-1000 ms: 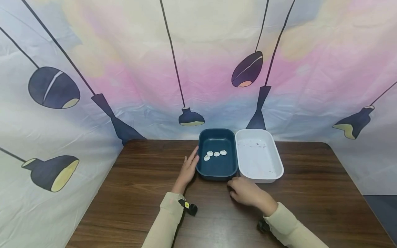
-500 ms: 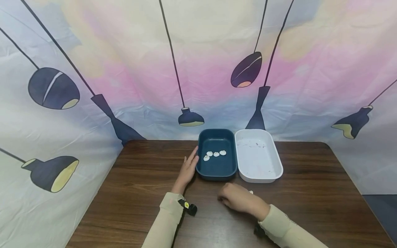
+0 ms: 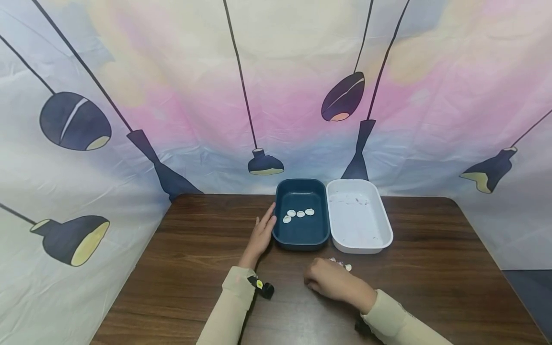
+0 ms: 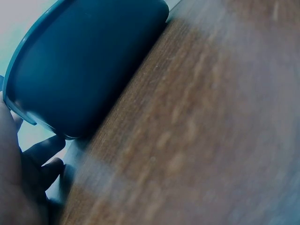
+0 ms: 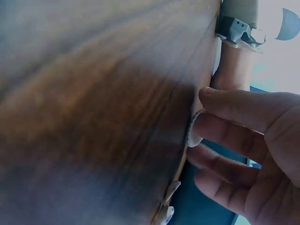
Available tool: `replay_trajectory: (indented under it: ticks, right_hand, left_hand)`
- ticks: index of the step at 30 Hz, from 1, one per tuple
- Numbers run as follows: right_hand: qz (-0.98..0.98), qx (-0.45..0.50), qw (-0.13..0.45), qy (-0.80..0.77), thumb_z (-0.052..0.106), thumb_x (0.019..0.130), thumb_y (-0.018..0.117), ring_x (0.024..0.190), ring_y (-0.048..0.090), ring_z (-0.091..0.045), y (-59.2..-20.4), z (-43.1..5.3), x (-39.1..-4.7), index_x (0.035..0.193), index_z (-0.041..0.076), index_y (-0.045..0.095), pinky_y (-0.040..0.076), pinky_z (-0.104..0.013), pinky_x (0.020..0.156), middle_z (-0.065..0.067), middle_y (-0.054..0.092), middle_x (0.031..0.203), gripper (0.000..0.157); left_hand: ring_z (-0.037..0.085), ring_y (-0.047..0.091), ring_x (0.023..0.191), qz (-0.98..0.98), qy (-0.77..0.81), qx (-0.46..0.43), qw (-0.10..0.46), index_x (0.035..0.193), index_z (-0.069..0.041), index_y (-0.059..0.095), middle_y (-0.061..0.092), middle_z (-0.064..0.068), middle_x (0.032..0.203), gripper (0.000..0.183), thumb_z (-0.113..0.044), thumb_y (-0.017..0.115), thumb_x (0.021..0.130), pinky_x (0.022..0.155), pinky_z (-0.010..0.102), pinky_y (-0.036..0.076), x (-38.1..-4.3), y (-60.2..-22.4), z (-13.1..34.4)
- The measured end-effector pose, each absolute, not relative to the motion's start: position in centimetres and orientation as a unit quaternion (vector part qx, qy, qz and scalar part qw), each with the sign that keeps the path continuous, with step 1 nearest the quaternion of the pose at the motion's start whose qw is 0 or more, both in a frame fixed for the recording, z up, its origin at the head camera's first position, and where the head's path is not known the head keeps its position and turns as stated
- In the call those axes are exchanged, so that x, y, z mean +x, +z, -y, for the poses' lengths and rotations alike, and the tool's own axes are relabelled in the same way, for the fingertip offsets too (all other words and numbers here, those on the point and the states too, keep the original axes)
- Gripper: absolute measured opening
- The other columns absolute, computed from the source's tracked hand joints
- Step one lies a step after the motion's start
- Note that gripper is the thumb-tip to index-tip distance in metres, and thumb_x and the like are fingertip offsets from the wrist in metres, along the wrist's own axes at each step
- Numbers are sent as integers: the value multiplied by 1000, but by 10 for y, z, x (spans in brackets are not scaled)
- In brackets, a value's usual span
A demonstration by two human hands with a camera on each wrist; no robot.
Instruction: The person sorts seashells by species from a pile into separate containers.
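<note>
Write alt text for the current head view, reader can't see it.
A person's right hand bends over a wooden table beside small white pieces; the left hand rests against a dark teal tray holding four similar pieces. A white tray stands to its right, a lamp-print backdrop behind.

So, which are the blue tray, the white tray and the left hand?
Blue tray (image 3: 303, 231): head view, bare inside floor.
White tray (image 3: 360, 219): head view, inside floor.
Left hand (image 3: 260, 235): head view, back of hand.
</note>
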State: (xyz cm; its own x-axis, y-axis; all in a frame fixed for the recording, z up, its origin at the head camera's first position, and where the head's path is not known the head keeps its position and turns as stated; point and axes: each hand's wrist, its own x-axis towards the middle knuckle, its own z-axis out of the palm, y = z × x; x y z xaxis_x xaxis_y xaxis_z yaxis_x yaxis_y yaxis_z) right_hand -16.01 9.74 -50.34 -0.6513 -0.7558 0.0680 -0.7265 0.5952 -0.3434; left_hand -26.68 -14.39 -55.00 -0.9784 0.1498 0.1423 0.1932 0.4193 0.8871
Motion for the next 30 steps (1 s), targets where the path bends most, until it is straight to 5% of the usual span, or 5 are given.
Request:
replay_trajectory:
  ticks: [12,30]
  right_hand:
    - [-882,-440,46,-164,9,85,84,71,59,-1,-502,-96,-147,76,20,73,53,-24,68,14,63,72,17]
    - [-885,-436,64,-150,3,83,83,77,65,-2,-499,-96,-138,85,17,79,56,-24,69,10,72,80,14]
  left_hand:
    - [31,31,157,845,-526,-99,16,168,-24,33,36,3,170,55,-41,37,116,130,53,-5,-267,-551,146]
    - [34,32,156,847,-521,-102,16,168,-24,34,37,5,169,56,-43,37,115,130,54,-3,-266,-550,146]
